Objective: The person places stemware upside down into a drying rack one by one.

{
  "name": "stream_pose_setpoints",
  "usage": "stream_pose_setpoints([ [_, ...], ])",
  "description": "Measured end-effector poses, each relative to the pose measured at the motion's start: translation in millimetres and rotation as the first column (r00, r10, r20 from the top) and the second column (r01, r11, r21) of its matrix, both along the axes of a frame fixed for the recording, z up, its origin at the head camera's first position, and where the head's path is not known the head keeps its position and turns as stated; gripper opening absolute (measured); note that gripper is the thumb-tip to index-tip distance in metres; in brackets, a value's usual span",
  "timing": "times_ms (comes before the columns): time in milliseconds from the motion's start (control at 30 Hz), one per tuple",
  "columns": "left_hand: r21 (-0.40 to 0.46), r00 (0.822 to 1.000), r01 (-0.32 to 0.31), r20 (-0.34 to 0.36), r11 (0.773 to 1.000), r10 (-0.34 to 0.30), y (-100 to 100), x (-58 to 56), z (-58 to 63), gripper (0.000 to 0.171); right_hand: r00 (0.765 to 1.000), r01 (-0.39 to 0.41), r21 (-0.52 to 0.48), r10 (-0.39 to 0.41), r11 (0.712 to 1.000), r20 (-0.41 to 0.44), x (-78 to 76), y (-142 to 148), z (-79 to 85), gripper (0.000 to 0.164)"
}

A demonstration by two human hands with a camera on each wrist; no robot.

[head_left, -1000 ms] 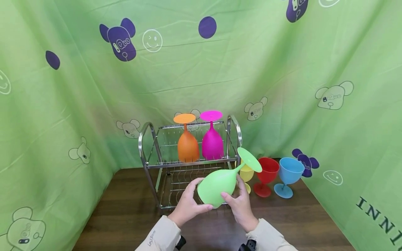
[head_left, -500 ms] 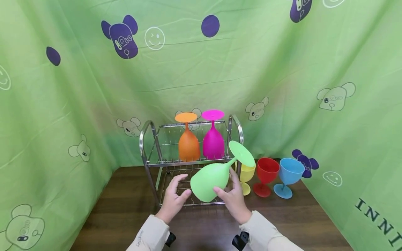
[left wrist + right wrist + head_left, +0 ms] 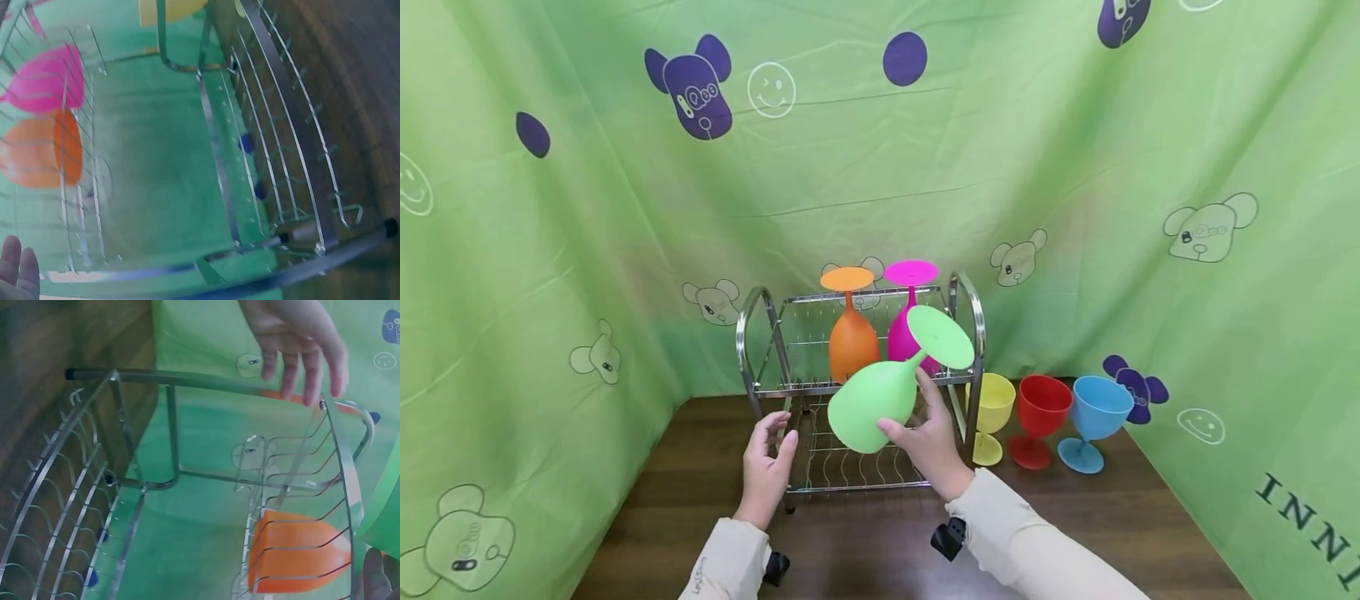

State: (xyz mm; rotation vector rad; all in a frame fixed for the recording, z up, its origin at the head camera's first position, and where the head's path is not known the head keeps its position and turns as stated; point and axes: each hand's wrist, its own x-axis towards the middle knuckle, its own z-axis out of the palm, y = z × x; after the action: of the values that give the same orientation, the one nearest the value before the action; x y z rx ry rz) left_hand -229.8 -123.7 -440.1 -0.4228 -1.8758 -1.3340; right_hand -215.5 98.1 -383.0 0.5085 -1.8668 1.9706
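Observation:
A light green goblet (image 3: 874, 406) hangs in the air, tilted with its bowl down to the left and its foot up to the right. My right hand (image 3: 934, 437) holds it by the bowl near the stem, thumb in front. Apart from it on the left, my left hand (image 3: 766, 471) has loosely bent fingers and holds nothing. Behind the green goblet, an orange goblet (image 3: 853, 346) and a magenta goblet (image 3: 901, 333) stand upside down on the upper tier of a metal dish rack (image 3: 857, 483). In the right wrist view, the green goblet (image 3: 384, 515) shows only at the edge.
To the right of the rack, a yellow goblet (image 3: 994, 404), a red goblet (image 3: 1042, 406) and a blue goblet (image 3: 1100, 408) stand upright on the dark wooden table (image 3: 1075, 517). Green printed cloth (image 3: 880, 183) hangs behind and at both sides.
The left hand has let go of the green goblet and moved away to the left. The right hand has carried the goblet up and left, in front of the magenta goblet.

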Motion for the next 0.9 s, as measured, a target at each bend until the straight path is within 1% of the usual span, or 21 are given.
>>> stream_pose_setpoints([
  [100,0.084,0.999,-0.030,-0.014,0.996,0.031,-8.1,-3.6,-0.2,0.026,1.000,-0.024,-0.002,0.024,1.000,-0.007,-6.9,-7.5,7.2,0.086],
  [167,0.139,0.999,-0.046,-0.010,0.989,0.048,-12.6,-5.0,1.5,0.028,0.999,-0.037,-0.002,0.037,0.999,-0.018,-11.5,-12.4,12.1,0.087],
  [233,0.189,0.998,-0.061,0.017,0.980,0.059,-16.1,-6.0,3.7,0.033,0.999,-0.037,0.007,0.038,0.999,-0.034,-15.6,-16.8,17.2,0.089],
  [333,0.244,0.995,-0.071,0.080,0.967,0.053,-20.9,-8.1,5.5,0.042,0.998,-0.040,0.017,0.041,0.999,-0.052,-21.6,-22.4,24.6,0.090],
  [400,0.256,0.992,-0.076,0.120,0.964,0.047,-24.6,-10.4,5.6,0.045,0.998,-0.033,0.032,0.035,0.999,-0.059,-25.3,-25.8,29.4,0.090],
  [500,0.259,0.983,-0.083,0.179,0.962,0.037,-30.2,-14.8,5.5,0.046,0.998,-0.028,0.053,0.031,0.998,-0.053,-31.4,-31.9,36.1,0.089],
  [600,0.254,0.970,-0.089,0.243,0.963,0.025,-34.5,-19.5,5.7,0.044,0.998,-0.021,0.058,0.024,0.998,-0.064,-38.8,-39.7,41.3,0.085],
  [700,0.238,0.955,-0.081,0.298,0.968,0.007,-36.0,-24.0,5.4,0.043,0.996,-0.018,0.051,0.022,0.999,-0.081,-46.4,-47.8,45.8,0.082],
  [800,0.233,0.945,-0.065,0.327,0.970,-0.016,-34.6,-28.2,6.5,0.043,0.997,0.011,0.073,-0.006,0.997,-0.080,-53.2,-56.1,50.1,0.081],
  [900,0.240,0.937,-0.037,0.346,0.970,-0.050,-33.5,-31.9,8.2,0.045,0.996,0.070,0.128,-0.062,0.989,-0.066,-59.2,-64.5,54.2,0.081],
])
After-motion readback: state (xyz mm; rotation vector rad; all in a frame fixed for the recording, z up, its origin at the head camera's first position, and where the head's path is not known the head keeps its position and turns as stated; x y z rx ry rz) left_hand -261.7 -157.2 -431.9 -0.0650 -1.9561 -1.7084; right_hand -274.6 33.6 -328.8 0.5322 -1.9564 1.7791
